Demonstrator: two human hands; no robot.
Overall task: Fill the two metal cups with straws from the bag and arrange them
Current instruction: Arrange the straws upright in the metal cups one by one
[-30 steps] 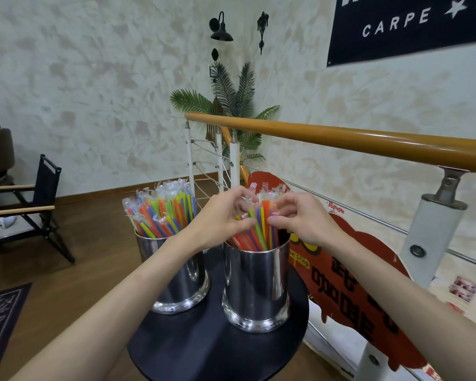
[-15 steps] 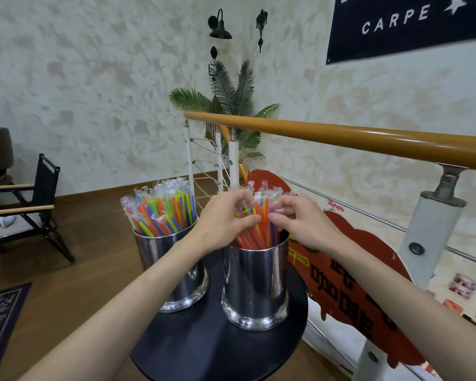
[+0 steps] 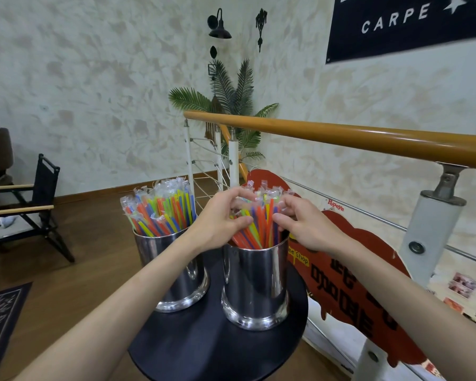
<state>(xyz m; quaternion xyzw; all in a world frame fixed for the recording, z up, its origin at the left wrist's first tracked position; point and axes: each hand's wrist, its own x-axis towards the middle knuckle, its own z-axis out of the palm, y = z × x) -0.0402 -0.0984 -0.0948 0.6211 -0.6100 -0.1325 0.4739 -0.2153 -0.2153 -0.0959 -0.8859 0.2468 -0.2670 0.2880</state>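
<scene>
Two polished cylindrical metal cups with flared bases stand side by side on a round, matte black counter (image 3: pixel 204 350). The left cup (image 3: pixel 173 270) is packed with bright plastic straws in crinkly clear wrappers (image 3: pixel 160 213). Over the right cup (image 3: pixel 256 284), the left hand (image 3: pixel 220 218) and right hand (image 3: pixel 302 224) curl their fingers around its bundle of wrapped straws (image 3: pixel 259 224), gripping it from both sides.

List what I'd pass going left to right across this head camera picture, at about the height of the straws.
Black folding chair → left metal cup of straws → left hand → right metal cup, whose straws both hands grip → right hand → red sign → white railing post.
</scene>
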